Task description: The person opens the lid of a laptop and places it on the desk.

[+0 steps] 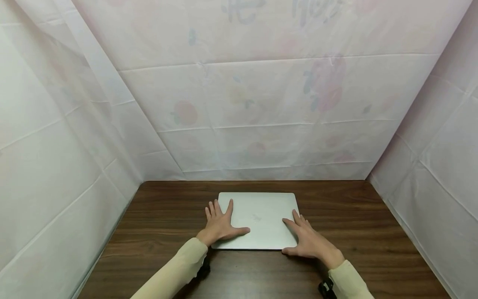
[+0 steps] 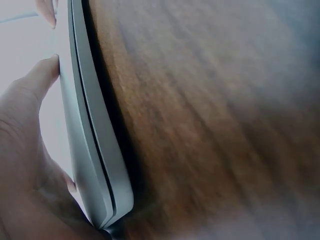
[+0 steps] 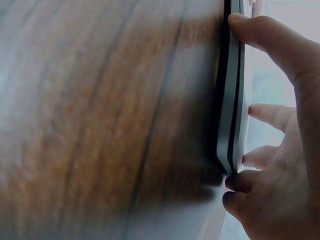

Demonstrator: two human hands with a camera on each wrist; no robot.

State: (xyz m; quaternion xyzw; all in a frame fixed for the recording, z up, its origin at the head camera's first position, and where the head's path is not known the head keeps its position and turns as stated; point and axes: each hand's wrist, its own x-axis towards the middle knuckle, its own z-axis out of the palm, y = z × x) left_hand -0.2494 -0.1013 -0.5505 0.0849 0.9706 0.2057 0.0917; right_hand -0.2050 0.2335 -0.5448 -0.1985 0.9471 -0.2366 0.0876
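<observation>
A closed silver laptop lies flat on the wooden table, a faint logo at the middle of its lid. Across the lid's left side my left hand rests with fingers spread and straight. In the left wrist view its thumb touches the lid close to the front edge. My right hand is at the laptop's right front corner. The right wrist view shows its thumb against the front edge, two fingers touching the lid and the others beside the right edge.
White fabric curtains with pale fruit prints stand behind the table and along both sides. A dark band is at the left wrist, and a black device is at the right wrist.
</observation>
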